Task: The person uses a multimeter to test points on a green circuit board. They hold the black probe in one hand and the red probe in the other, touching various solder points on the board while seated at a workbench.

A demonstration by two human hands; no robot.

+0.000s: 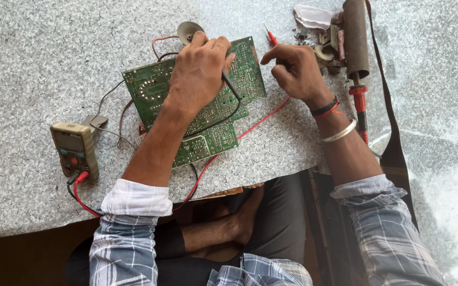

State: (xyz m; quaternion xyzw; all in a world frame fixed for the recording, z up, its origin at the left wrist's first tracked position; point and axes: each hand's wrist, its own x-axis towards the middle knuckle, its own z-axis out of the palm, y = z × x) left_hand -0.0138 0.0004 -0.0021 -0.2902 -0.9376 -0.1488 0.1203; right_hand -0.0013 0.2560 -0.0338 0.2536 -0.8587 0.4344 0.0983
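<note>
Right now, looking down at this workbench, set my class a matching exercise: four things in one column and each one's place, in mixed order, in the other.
Things:
1. multimeter
2. circuit board
3. black probe
4. soldering iron

Places:
A. under the left hand
B. held in the left hand
C. far right of the table
D. far left, leads plugged in

Pairs: 1-D, 2-A, 3-B, 4-C

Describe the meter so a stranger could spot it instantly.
Start at the large green circuit board in the middle of the speckled grey tabletop. Look to its left: the tan handheld multimeter lies alone there, the only thing with a screen, a red and a black lead plugged in.
</note>
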